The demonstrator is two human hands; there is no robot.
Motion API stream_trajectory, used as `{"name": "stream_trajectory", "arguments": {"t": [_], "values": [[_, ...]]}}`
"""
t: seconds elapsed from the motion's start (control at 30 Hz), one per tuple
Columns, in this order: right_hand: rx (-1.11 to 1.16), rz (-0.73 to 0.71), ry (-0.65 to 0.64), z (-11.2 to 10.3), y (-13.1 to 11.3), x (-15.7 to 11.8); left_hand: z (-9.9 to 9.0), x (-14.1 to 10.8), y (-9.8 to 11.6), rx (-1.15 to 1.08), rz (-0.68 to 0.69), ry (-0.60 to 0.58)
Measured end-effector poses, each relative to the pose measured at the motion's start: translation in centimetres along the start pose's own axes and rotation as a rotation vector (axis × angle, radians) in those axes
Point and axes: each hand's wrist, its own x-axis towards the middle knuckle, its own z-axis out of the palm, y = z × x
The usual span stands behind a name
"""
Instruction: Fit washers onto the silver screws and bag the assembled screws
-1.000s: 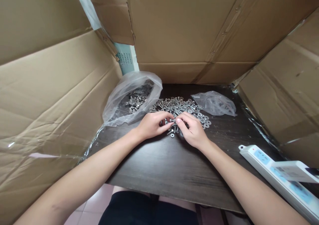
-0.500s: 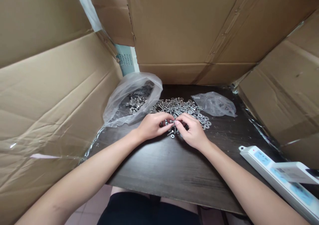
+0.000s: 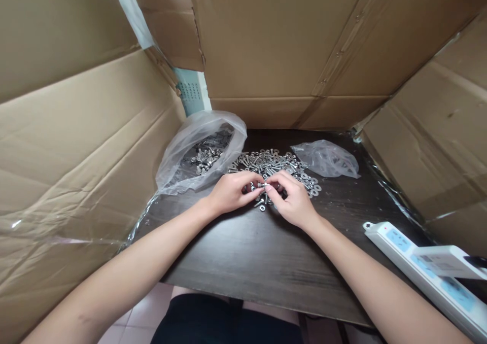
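At the centre of the frame, the left hand (image 3: pixel 233 193) and right hand (image 3: pixel 292 198) meet fingertip to fingertip, pinching between them a small silver metal bolt (image 3: pixel 262 184), lying roughly level; whether a nut sits on it is too small to tell. It should handle as light, stiff and hard to damage, but smooth and slippery, so the best hold is probably thumb and forefinger on the head, leaving the threads bare. Just beyond and beneath the fingers spreads a loose heap of silver bolts, nuts and flat washers (image 3: pixel 272 169), likely to roll or scatter if knuckles brush it. A crumpled clear plastic bag of metal parts (image 3: pixel 173 169) flanks it at centre left, another clear plastic bag (image 3: pixel 325 156) at centre right. The dark wood-grain tabletop (image 3: pixel 243 263) gives most room towards its front edge, lower centre; brown cardboard walls (image 3: pixel 266 44) bound the back and sides, and a white power strip (image 3: pixel 378 228) lies lower right.
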Motion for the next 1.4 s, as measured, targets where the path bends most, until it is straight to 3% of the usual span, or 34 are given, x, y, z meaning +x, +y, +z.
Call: {"name": "stream_trajectory", "arguments": {"t": [1.4], "values": [[0.002,-0.024,0.004,0.18,0.12,-0.07,0.09,-0.06,-0.14,0.0,0.013,-0.008]]}}
